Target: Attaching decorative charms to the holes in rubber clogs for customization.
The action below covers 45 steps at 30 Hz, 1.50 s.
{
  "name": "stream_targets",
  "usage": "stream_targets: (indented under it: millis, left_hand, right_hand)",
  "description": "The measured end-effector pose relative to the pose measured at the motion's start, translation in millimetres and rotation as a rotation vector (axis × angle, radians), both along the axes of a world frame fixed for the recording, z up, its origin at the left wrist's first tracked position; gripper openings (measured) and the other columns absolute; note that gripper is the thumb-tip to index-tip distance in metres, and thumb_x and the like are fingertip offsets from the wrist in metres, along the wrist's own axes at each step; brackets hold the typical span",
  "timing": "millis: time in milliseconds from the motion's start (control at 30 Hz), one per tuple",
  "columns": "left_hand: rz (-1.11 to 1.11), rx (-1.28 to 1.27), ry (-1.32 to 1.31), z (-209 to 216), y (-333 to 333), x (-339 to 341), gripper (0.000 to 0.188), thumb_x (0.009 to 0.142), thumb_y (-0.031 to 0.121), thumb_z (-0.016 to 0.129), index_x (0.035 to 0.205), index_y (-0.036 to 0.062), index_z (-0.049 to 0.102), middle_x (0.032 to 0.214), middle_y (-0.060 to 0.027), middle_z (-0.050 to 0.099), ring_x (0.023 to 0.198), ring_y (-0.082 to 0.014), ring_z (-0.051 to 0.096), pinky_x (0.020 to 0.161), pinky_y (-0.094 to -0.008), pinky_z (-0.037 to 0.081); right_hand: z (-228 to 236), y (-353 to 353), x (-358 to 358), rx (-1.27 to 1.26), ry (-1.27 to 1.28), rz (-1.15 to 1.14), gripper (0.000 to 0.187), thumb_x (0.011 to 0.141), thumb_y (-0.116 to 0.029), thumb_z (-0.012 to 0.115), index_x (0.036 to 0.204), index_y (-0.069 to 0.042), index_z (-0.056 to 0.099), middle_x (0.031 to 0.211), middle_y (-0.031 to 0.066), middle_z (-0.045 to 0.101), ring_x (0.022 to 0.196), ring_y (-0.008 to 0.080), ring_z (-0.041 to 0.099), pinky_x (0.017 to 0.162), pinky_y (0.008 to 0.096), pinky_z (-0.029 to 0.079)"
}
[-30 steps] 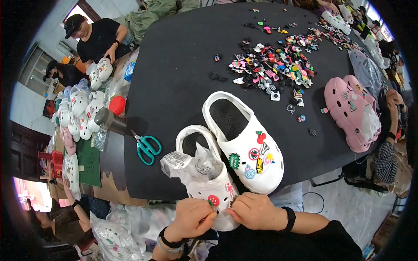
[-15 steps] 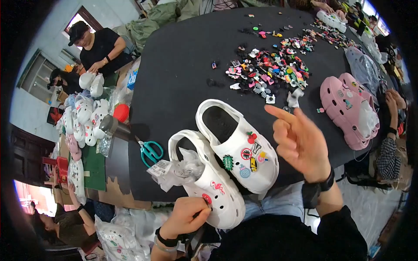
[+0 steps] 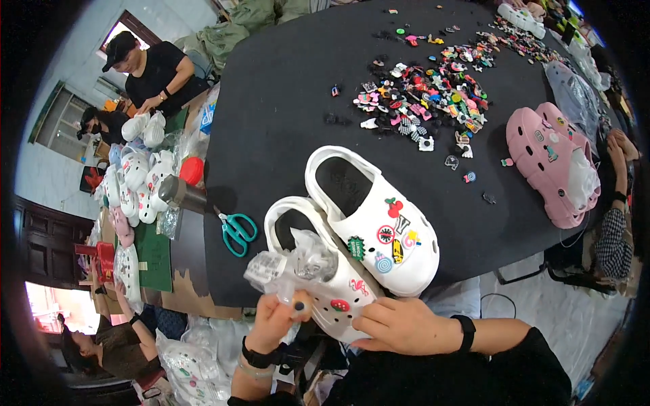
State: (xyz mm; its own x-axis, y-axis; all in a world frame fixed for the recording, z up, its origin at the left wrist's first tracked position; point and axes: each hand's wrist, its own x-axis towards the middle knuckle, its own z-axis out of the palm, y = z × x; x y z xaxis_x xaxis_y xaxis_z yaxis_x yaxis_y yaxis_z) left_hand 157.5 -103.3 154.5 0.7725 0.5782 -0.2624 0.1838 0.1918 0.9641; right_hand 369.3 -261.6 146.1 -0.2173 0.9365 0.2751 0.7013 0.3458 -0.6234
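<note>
A pair of white clogs lies side by side, soles down, at the table's near edge. The right white clog carries several charms, cherries and a blue swirl among them. On the left white clog sit a flamingo charm and a red strawberry-like charm; a clear plastic bag fills its opening. My left hand is closed beside that clog, pinching a small round tan piece with a dark centre. My right hand grips the same clog's toe, its fingertips bent over the edge.
Loose charms are heaped on the black table. Teal scissors lie left of the clogs, near a grey cylinder. Pink clogs stand at the right. Bagged white clogs and co-workers occupy the left.
My right hand has come down from above the table onto the left clog's toe. My left hand has shifted left, off the strawberry-like charm, and now shows the round tan piece.
</note>
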Motion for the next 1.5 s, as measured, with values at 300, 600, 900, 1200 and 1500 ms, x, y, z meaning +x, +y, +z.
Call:
stream_targets:
  millis: [300,600,900,1200,1500]
  left_hand:
    - [-0.202,0.897,-0.022,22.5,-62.6,26.9,0.012,0.081,0.011,0.067,0.083,0.0021,0.059,0.075,-0.0126,0.059,0.069,-0.033,0.059,0.062,-0.0398,0.047]
    - [0.208,1.116,0.2,21.6,-59.5,31.2,0.034,0.08,0.022,0.072,0.098,0.001,0.054,0.089,-0.0152,0.058,0.077,-0.0328,0.054,0.066,-0.041,0.042]
    - [0.199,1.396,0.294,21.1,-30.2,61.3,0.041,0.076,0.021,0.073,0.109,0.0008,0.058,0.111,-0.0154,0.054,0.106,-0.0352,0.049,0.094,-0.0461,0.035]
    - [0.006,1.317,0.298,34.8,-7.6,67.0,0.027,0.079,0.022,0.071,0.096,0.0048,0.059,0.094,-0.0094,0.057,0.089,-0.0279,0.05,0.084,-0.0419,0.035]
    - [-0.027,1.144,0.197,31.9,-22.0,34.5,0.025,0.07,0.013,0.077,0.083,0.0077,0.056,0.085,-0.0083,0.048,0.084,-0.0281,0.042,0.075,-0.0379,0.034]
  right_hand:
    - [13.8,0.4,11.6,-0.269,0.782,0.073,0.037,0.086,-0.025,0.071,0.117,-0.007,0.062,0.091,0.0077,0.066,0.075,0.022,0.066,0.064,0.0294,0.053]
    - [35.8,18.5,93.7,0.233,0.438,-0.58,0.037,0.081,-0.003,0.072,0.115,-0.002,0.059,0.099,0.0105,0.064,0.063,0.0134,0.061,0.055,0.0266,0.05]
    - [36.9,-1.2,41.7,-0.079,0.563,-0.161,0.042,0.083,-0.01,0.073,0.117,0.0,0.052,0.1,0.0152,0.058,0.079,0.0196,0.065,0.063,0.0299,0.052]
    - [5.7,15.5,-7.6,0.076,0.346,-0.194,0.03,0.083,-0.014,0.072,0.1,-0.001,0.05,0.09,0.0136,0.055,0.074,0.0303,0.058,0.065,0.0405,0.048]
    - [-1.2,21.0,-7.9,-0.367,0.733,-0.1,0.041,0.086,-0.036,0.071,0.09,-0.002,0.048,0.075,0.0141,0.051,0.064,0.0258,0.055,0.057,0.0359,0.043]
